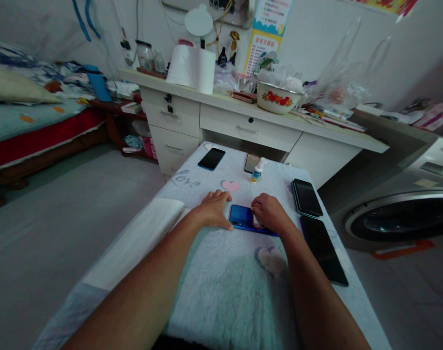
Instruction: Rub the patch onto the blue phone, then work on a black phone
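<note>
We see the blue phone [240,217] lying back-up at the middle of the table [221,291]. Left hand [216,209]: at the phone's 9 o'clock end, fingers loosely spread, grasping nothing, thumb tip at the corner; we can't tell if it presses. Right hand [270,212]: fingers curled tight around a crumpled cloth [257,222], on the phone's back. From the phone we mark spray bottle [257,172] at 12, black phone [212,159] at 11, stacked devices [308,197] at 2, tablet [323,250] at 4.
</note>
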Available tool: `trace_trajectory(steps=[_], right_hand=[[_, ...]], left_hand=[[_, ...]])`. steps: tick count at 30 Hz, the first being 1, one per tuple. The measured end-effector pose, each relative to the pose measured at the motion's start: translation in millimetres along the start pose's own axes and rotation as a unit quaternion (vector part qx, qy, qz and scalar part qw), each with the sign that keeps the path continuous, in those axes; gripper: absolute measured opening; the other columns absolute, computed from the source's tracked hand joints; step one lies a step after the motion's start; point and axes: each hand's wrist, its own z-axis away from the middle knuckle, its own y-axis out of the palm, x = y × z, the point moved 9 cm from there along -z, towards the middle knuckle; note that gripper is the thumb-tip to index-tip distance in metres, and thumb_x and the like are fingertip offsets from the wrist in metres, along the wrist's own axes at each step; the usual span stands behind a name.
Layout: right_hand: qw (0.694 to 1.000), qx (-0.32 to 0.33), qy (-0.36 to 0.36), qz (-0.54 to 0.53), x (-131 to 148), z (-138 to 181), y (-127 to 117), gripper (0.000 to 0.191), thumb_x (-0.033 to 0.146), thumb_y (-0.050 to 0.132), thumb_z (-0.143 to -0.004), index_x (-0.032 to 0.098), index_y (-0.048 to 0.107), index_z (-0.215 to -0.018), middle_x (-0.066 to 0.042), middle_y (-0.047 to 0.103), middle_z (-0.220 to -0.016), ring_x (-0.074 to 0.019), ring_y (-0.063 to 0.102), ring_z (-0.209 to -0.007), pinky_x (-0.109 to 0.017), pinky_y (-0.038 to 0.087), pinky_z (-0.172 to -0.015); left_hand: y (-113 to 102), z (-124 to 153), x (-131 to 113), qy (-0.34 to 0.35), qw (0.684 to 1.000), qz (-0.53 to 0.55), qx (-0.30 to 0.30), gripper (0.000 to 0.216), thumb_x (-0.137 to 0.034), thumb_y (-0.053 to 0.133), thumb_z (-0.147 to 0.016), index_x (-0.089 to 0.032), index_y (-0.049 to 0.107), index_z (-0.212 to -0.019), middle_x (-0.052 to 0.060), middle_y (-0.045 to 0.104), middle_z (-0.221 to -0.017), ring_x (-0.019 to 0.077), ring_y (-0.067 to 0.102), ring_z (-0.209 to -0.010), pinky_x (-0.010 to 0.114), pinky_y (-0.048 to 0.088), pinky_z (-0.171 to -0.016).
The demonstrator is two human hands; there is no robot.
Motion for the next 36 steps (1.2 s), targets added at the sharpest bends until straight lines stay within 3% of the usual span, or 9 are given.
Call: trace_trajectory(steps=[15,31,36], right_hand=[[0.997,-0.045,-0.063,-0.03,53.7,-12.4,11.4,0.017,0.018,0.05,-0.09,0.015,0.067,-0.089,-0.006,0.057,-0.089,-0.014,0.054,-0.081,-0.023,0.037,-0.073],[0.988,-0.035,-0.123,-0.084,70.4,-7.6,10.1,0.017,0.012,0.049,-0.09,0.013,0.066,-0.087,-0.004,0.055,-0.087,-0.012,0.051,-0.08,-0.022,0.037,-0.076],[0.99,-0.047,-0.107,-0.084,67.1,-10.2,12.4,0.017,0.014,0.048,-0.091,0.013,0.065,-0.088,-0.005,0.054,-0.088,-0.0123,0.051,-0.082,-0.022,0.037,-0.077]], left_hand=[[-1.4,0.2,0.5,-0.007,1.0,-0.003,-0.005,0.085,-0.051,0.077,-0.047,-0.022,0.042,-0.119,0.009,0.046,-0.124,0.0304,0.043,-0.115,0.039,0.04,-0.096],[-2.5,1.6,1.2,-0.009,1.0,0.002,-0.004,0.082,-0.051,0.076,-0.048,-0.023,0.042,-0.116,0.008,0.046,-0.123,0.0297,0.043,-0.115,0.038,0.04,-0.095],[-1.8,0.9,2.3,-0.005,1.0,0.003,-0.007,0.08,-0.052,0.076,-0.048,-0.024,0.042,-0.115,0.007,0.046,-0.122,0.0293,0.044,-0.114,0.038,0.041,-0.094]])
